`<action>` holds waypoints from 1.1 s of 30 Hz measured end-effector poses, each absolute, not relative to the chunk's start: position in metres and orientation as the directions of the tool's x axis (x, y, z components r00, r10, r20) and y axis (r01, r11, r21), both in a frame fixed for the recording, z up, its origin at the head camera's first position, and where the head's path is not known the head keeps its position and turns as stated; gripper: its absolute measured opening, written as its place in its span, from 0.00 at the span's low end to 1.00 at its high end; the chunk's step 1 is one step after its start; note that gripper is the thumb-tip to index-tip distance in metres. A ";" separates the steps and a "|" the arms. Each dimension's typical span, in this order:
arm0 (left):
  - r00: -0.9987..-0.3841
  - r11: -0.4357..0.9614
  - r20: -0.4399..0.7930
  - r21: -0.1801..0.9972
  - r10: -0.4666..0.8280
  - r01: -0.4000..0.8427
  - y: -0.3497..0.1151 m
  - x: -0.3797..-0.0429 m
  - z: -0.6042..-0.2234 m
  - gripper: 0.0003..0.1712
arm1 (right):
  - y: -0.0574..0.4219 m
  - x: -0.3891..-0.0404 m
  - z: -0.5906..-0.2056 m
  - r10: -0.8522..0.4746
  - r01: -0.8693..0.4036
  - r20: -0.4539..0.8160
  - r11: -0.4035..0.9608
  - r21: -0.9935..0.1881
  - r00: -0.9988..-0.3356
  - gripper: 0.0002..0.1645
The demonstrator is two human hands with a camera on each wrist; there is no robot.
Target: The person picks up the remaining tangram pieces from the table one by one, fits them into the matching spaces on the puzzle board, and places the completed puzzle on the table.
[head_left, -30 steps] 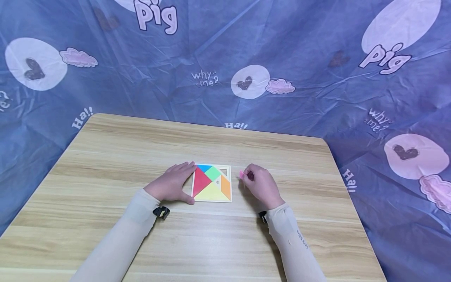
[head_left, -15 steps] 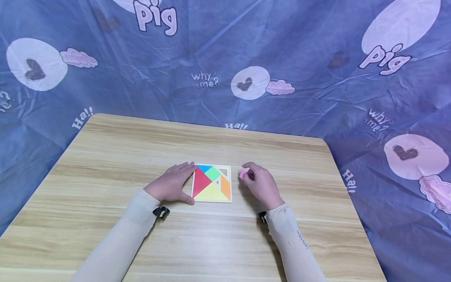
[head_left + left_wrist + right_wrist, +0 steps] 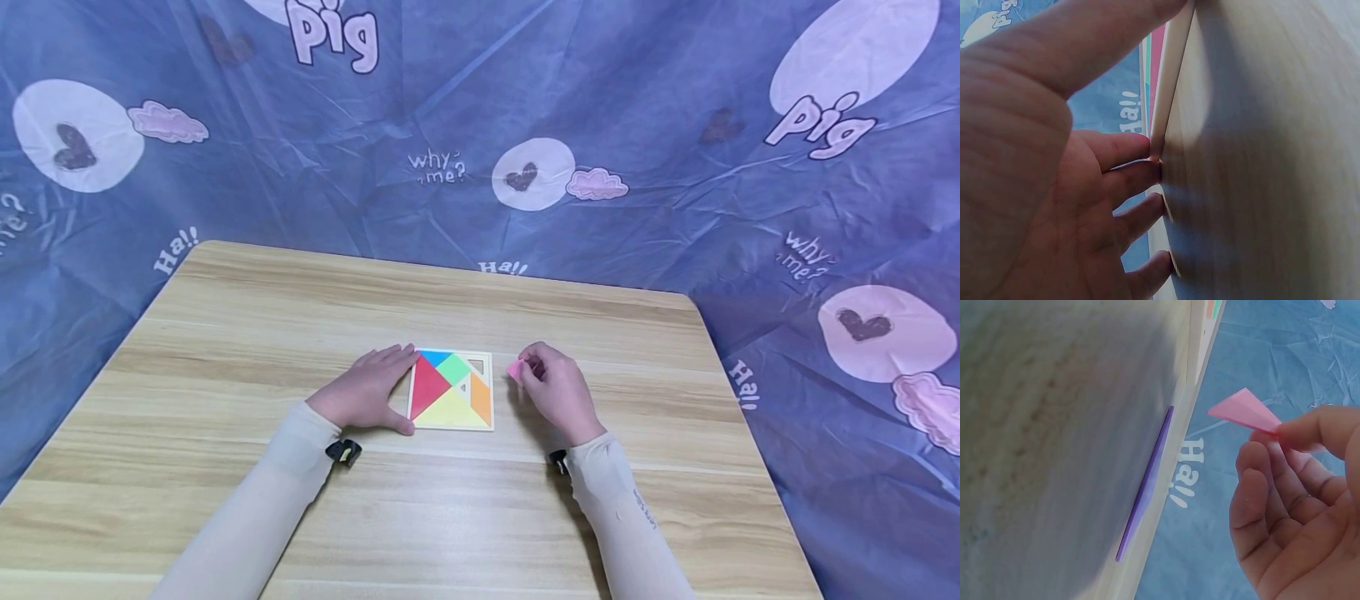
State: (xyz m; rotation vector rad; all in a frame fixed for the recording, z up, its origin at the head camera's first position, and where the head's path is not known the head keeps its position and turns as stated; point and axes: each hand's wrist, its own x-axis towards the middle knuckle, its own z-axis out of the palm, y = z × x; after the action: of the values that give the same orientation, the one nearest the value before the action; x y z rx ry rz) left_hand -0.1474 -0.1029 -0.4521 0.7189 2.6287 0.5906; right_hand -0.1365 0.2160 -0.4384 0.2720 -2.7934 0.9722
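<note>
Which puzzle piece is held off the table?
The pink piece, pinched in the right hand; the purple piece lies on the table, the other five in the tray.

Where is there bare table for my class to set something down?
On the table, bare wood lies between the tangram tray and the far edge, and nearer, between left sleeve and right sleeve. It is crowded from the left hand, against the tray, across to the right hand, pinching a pink triangle near a purple piece.

A screened-off setting, home or studio unclear.
Blue cloth (image 3: 457, 100) printed with "pig" and "Ha!!" hangs across the upper frame; a wood-grain table (image 3: 457, 508) fills the lower centre.
</note>
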 end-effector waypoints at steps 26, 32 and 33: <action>-0.807 0.775 -0.211 0.488 0.551 0.401 -0.105 -0.148 -0.452 0.70 | 0.212 -0.137 -0.440 -0.067 -0.092 0.066 0.544 -0.834 -0.996 0.04; -0.808 0.777 -0.211 0.484 0.550 0.403 -0.104 -0.149 -0.453 0.70 | 0.211 -0.136 -0.440 -0.085 -0.107 0.071 0.562 -0.820 -0.994 0.04; -0.808 0.777 -0.211 0.483 0.551 0.404 -0.104 -0.149 -0.453 0.70 | 0.211 -0.136 -0.440 -0.088 -0.109 0.072 0.564 -0.819 -0.994 0.04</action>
State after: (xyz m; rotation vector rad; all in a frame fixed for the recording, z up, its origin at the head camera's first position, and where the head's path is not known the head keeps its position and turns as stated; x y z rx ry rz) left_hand -0.1486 -0.1039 -0.4527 0.7309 2.6289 0.6028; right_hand -0.1361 0.2106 -0.4396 0.1737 -2.7574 1.4458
